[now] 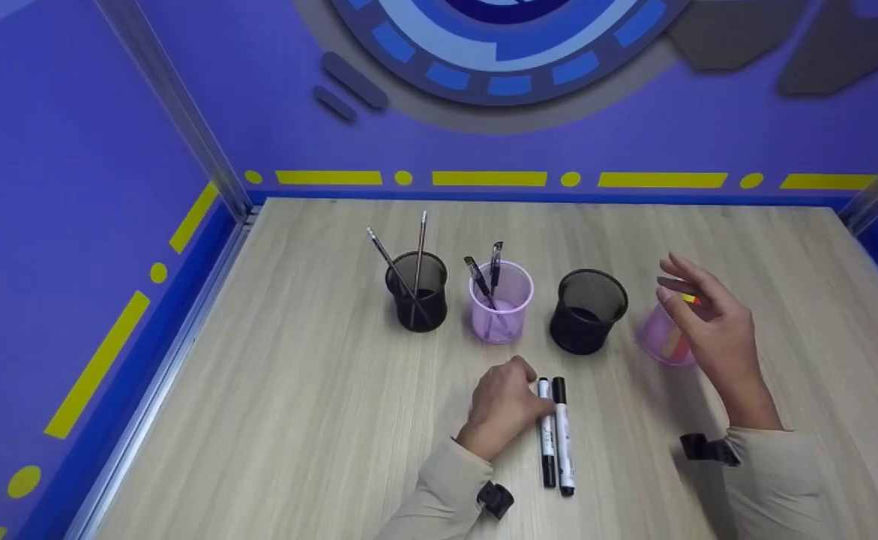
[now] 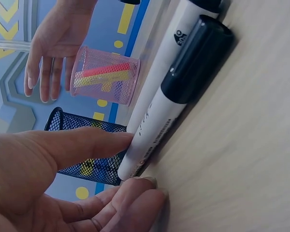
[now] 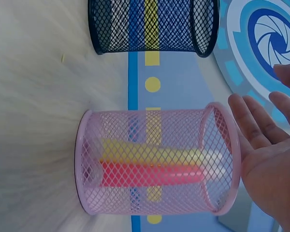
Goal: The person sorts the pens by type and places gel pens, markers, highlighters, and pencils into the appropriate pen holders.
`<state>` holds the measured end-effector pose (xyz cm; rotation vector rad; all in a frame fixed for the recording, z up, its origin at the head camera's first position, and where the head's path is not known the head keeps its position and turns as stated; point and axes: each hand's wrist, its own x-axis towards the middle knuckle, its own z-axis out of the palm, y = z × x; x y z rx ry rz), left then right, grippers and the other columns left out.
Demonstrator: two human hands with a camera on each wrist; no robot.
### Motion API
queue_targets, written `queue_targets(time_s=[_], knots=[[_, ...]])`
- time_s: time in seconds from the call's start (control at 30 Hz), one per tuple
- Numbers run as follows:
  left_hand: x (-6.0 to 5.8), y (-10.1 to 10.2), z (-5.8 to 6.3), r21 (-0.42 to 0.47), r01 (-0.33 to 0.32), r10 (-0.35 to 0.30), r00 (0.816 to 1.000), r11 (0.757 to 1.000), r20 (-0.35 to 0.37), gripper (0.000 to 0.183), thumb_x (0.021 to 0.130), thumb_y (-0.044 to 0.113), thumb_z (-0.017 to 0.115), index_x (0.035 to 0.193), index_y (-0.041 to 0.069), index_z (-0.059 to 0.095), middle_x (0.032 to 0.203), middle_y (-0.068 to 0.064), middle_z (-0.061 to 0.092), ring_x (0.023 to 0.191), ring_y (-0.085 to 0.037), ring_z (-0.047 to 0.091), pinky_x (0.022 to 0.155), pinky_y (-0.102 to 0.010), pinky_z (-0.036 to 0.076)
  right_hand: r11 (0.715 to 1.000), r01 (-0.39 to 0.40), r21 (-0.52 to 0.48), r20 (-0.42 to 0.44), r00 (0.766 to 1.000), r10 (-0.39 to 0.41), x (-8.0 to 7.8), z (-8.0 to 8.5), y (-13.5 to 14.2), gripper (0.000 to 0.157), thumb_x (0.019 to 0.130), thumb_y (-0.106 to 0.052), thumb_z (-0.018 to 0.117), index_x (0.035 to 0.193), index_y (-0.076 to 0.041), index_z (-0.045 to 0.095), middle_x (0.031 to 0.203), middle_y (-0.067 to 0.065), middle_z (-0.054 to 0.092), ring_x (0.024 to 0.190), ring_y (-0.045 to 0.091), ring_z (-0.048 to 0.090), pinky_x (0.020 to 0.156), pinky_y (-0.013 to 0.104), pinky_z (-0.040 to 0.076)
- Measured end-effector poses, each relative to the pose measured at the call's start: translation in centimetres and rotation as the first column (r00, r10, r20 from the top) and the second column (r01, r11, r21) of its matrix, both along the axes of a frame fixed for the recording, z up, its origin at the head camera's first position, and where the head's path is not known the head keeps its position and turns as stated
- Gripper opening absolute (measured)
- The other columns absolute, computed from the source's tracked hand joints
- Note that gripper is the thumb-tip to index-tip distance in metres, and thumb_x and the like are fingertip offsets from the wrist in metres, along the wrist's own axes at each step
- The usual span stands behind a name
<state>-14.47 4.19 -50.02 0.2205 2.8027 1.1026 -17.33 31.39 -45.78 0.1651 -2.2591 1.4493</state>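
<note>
Two white markers with black caps lie side by side on the table, the left marker point(image 1: 546, 435) and the right marker point(image 1: 563, 439). My left hand point(image 1: 502, 401) pinches the left one near its far end. In the left wrist view, the thumb point(image 2: 87, 145) is on the side towards the other marker and the curled fingers are opposite. My right hand point(image 1: 712, 330) hovers at the rim of a pink mesh cup point(image 3: 159, 116), fingers loosely bent around nothing. Thick yellow and pink pens point(image 3: 152, 174) stand inside that cup.
Left of the pink cup stands a black mesh cup point(image 1: 585, 341). Farther left, a purple mesh cup point(image 1: 498, 330) holds two black-capped pens point(image 1: 495, 266), and another black mesh cup point(image 1: 420, 319) holds two pencils point(image 1: 421, 251). Blue panels point(image 1: 206, 60) border the table's back and left.
</note>
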Motion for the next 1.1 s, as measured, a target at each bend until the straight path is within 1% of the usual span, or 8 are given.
queue_targets(time_s=[0.17,0.3,0.47,0.7,0.83,0.9,0.97,1.1], knots=[[0.2,0.0,0.2,-0.008,0.013,-0.014,1.0,1.0,-0.011,0.028,0.069,0.017,0.091,0.087,0.01,0.071,0.077,0.002,0.068,0.069,-0.016,0.062,0.061,-0.031,0.05,0.999,-0.036,-0.036,-0.026,0.999,0.035,-0.1,0.0,-0.5,0.05,0.101,0.002,0.069,0.15,-0.008,0.061,0.141,0.016,0.066,0.121,0.012,0.067,0.1,0.017,0.051],[0.1,-0.1,0.2,-0.02,0.029,-0.029,1.0,0.999,-0.013,0.024,0.068,0.015,0.091,0.076,0.014,0.068,0.069,0.007,0.061,0.062,-0.012,0.054,0.055,-0.029,0.044,0.998,-0.053,-0.023,-0.036,0.998,0.052,-0.1,0.0,-0.8,0.052,0.101,0.004,0.069,0.151,-0.006,0.06,0.14,0.017,0.066,0.121,0.011,0.067,0.099,0.017,0.051],[0.1,-0.1,0.1,-0.028,0.045,-0.046,0.999,0.999,-0.023,0.034,0.067,0.012,0.088,0.061,0.019,0.055,0.06,0.01,0.05,0.056,-0.01,0.042,0.048,-0.029,0.034,0.996,-0.085,-0.037,-0.036,0.996,0.084,-0.3,-0.1,-1.2,0.054,0.099,0.006,0.069,0.151,-0.005,0.058,0.141,0.019,0.065,0.122,0.013,0.067,0.098,0.017,0.052],[0.3,-0.1,0.4,-0.079,0.043,-0.045,0.999,0.996,-0.026,0.037,0.066,0.016,0.09,0.063,0.02,0.053,0.06,0.009,0.051,0.056,-0.011,0.045,0.049,-0.031,0.039,0.993,-0.102,-0.052,0.006,0.995,0.102,-0.3,-0.4,-1.9,0.055,0.101,0.004,0.068,0.154,-0.003,0.054,0.144,0.02,0.062,0.123,0.01,0.065,0.1,0.016,0.05],[0.3,-0.1,0.6,-0.121,0.058,-0.061,0.998,0.991,-0.022,0.048,0.067,0.014,0.087,0.055,0.022,0.042,0.055,0.01,0.04,0.054,-0.011,0.039,0.045,-0.032,0.034,0.991,-0.118,-0.059,0.014,0.993,0.119,-0.4,-0.6,-2.2,0.054,0.102,0.003,0.067,0.154,-0.002,0.053,0.143,0.015,0.063,0.125,0.012,0.064,0.101,0.018,0.05],[0.3,-0.2,0.5,-0.126,0.066,-0.069,0.997,0.99,-0.026,0.052,0.068,0.012,0.085,0.052,0.022,0.037,0.053,0.011,0.034,0.053,-0.011,0.036,0.044,-0.032,0.031,0.991,-0.121,-0.059,0.021,0.992,0.122,-0.5,-0.7,-2.3,0.053,0.102,0.002,0.067,0.153,-0.001,0.053,0.143,0.01,0.064,0.126,0.013,0.064,0.101,0.018,0.05],[0.3,-0.3,0.1,-0.12,0.061,-0.068,0.996,0.991,-0.053,0.053,0.067,0.011,0.082,0.052,0.023,0.033,0.052,0.012,0.028,0.051,-0.01,0.033,0.042,-0.033,0.029,0.991,-0.12,-0.055,0.03,0.992,0.121,-0.5,-0.8,-2.6,0.053,0.102,0.001,0.068,0.153,-0.001,0.053,0.142,0.007,0.064,0.126,0.012,0.064,0.1,0.018,0.05],[0.3,-0.4,0.2,-0.1,0.072,-0.079,0.995,0.992,-0.067,0.055,0.066,0.009,0.08,0.051,0.022,0.029,0.051,0.014,0.021,0.05,-0.009,0.03,0.041,-0.032,0.025,0.992,-0.113,-0.048,0.051,0.992,0.115,-0.5,-1.1,-3.0,0.053,0.102,0.001,0.069,0.153,0.001,0.053,0.143,0.013,0.063,0.126,0.011,0.063,0.101,0.016,0.049]])
